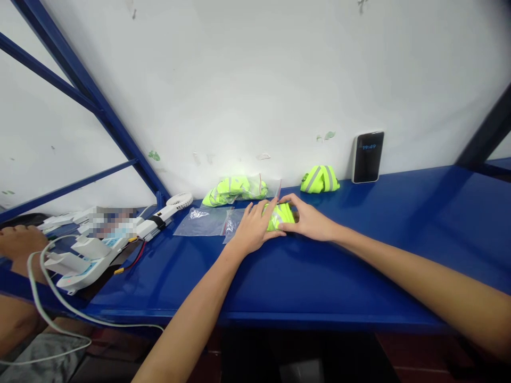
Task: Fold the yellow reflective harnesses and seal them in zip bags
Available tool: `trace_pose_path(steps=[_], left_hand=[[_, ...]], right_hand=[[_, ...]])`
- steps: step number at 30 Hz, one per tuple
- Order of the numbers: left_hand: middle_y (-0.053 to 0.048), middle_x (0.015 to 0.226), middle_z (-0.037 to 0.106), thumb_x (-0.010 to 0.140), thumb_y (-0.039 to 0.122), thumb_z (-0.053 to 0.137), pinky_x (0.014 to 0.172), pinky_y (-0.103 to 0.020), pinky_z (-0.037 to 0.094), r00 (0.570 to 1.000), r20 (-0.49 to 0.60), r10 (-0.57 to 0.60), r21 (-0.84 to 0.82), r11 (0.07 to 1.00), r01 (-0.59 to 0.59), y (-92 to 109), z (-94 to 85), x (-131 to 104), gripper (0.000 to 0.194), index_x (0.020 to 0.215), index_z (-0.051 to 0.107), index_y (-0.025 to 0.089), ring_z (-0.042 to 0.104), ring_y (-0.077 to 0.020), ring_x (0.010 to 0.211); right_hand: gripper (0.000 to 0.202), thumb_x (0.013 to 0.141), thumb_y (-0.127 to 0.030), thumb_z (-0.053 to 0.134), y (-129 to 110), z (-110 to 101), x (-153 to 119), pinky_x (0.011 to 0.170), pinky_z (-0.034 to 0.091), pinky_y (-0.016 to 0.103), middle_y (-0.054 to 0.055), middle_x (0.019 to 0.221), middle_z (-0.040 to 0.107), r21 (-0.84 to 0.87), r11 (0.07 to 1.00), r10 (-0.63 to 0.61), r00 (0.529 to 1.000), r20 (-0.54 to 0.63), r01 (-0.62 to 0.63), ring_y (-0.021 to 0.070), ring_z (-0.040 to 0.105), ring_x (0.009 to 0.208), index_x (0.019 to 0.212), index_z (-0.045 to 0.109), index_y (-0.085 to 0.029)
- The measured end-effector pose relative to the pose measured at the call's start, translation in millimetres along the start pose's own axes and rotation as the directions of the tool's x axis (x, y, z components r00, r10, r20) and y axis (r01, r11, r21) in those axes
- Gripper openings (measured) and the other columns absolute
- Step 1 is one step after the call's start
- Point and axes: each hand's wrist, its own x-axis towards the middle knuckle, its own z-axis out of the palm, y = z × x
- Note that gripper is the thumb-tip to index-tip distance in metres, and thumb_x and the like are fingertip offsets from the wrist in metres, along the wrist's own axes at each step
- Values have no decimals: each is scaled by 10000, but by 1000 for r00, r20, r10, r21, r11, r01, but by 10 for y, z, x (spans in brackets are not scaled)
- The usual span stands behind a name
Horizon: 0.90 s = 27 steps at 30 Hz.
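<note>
A folded neon-yellow reflective vest (282, 214) with grey strips lies low over the table between my two hands. My left hand (254, 226) is closed over its left side, fingers and thumb around it. On the right side, my right hand (307, 218) grips the vest between thumb and fingers. A clear zip bag (232, 223) sticks out beside my left hand; whether the vest is partly inside it I cannot tell. Another flat clear zip bag (199, 222) lies to the left. Behind my hands are bagged neon-yellow vests (229, 189), and a folded vest (320, 180) stands against the wall.
A black-screened device (368, 158) showing 19:49 leans on the wall at right. To the left are a white handheld fan (179, 201), a power strip (93, 260) with chargers, and a loose white cable (59, 304). Another person's hand (22, 242) rests at far left.
</note>
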Motion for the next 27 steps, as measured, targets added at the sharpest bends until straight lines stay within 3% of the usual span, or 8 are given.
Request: trace_pose_path(steps=[7, 12, 17, 22, 27], left_hand=[[-192, 1377, 452, 829, 646, 490, 1101, -502, 278, 999, -5, 32, 33, 999, -32, 61, -2, 16, 852, 1478, 242, 152, 425, -305, 1305], [-165, 1358, 473, 819, 645, 514, 1091, -490, 301, 1000, -25, 0, -18, 1000, 0, 54, -11, 16, 855, 1477, 248, 170, 442, -296, 1285], [-132, 1347, 488, 758, 629, 610, 1090, -471, 323, 999, -45, -11, -93, 996, 7, 1, -72, -27, 864, 1450, 309, 208, 453, -282, 1271], [-123, 1335, 514, 740, 600, 643, 1109, -490, 296, 997, -65, 48, -117, 992, -56, 5, -123, -41, 837, 1426, 354, 217, 465, -285, 1259], [-133, 1305, 550, 738, 603, 642, 1125, -514, 252, 976, -149, 158, -75, 983, -170, 47, -117, 0, 781, 1379, 438, 207, 428, -326, 1286]], right_hand=[[486, 689, -238, 651, -18, 99, -2, 792, 449, 326, 44, 1108, 628, -52, 998, 24, 996, -90, -28, 218, 600, 927, 1144, 481, -224], [468, 683, -289, 685, -29, 92, -20, 708, 459, 322, 27, 1030, 652, -14, 998, 53, 993, -107, -55, 191, 595, 769, 1119, 528, -224], [344, 777, -295, 622, -46, 77, -59, 702, 492, 325, 21, 1003, 651, 143, 990, 21, 999, -28, -17, 174, 601, 755, 1114, 573, -245], [625, 630, -295, 767, -41, 142, -54, 639, 524, 325, 41, 1025, 587, 291, 940, 217, 970, -108, -178, 138, 596, 659, 1186, 491, -226], [473, 586, -216, 738, -57, 267, -32, 614, 503, 285, -33, 769, 569, 341, 907, 312, 939, -146, -249, 142, 588, 642, 983, 480, -212]])
